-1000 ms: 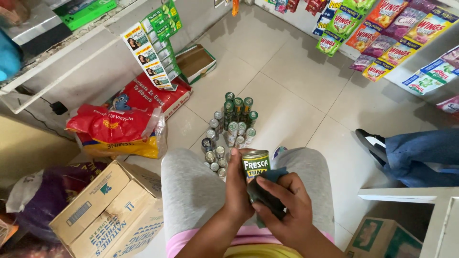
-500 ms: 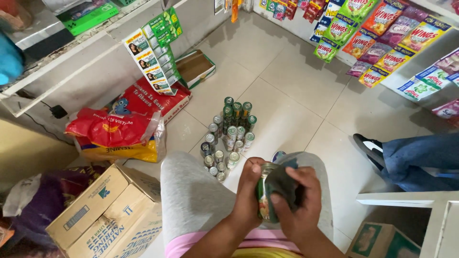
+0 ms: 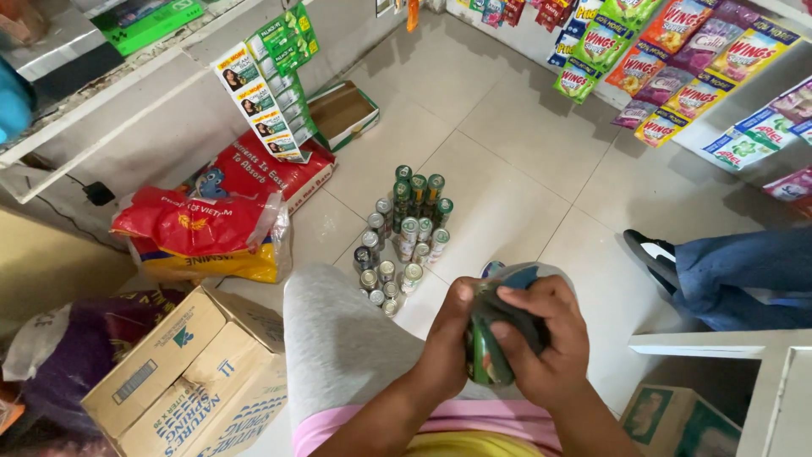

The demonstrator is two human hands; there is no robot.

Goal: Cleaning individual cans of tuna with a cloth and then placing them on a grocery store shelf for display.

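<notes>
I sit with grey-trousered knees (image 3: 355, 338) over a tiled floor. My left hand (image 3: 447, 338) grips a green can (image 3: 484, 360) from the side, over my lap. My right hand (image 3: 541, 338) presses a dark cloth (image 3: 516, 313) over the can's top and side, hiding most of it. On the floor just beyond my knees stands a cluster of several small cans (image 3: 406, 237), some green, some silver-topped, upright in rows.
A cardboard box (image 3: 194, 381) sits at my left, with red and yellow sacks (image 3: 203, 237) behind it. A counter (image 3: 127, 93) with hanging sachet strips runs along the left. Snack packets (image 3: 677, 51) hang top right. Another person's leg and shoe (image 3: 719, 271) rest at right. A white shelf corner (image 3: 727, 347) stands nearby.
The can's label faced me upright a second ago; now it is turned and tilted, with my right hand and the cloth moved over it.
</notes>
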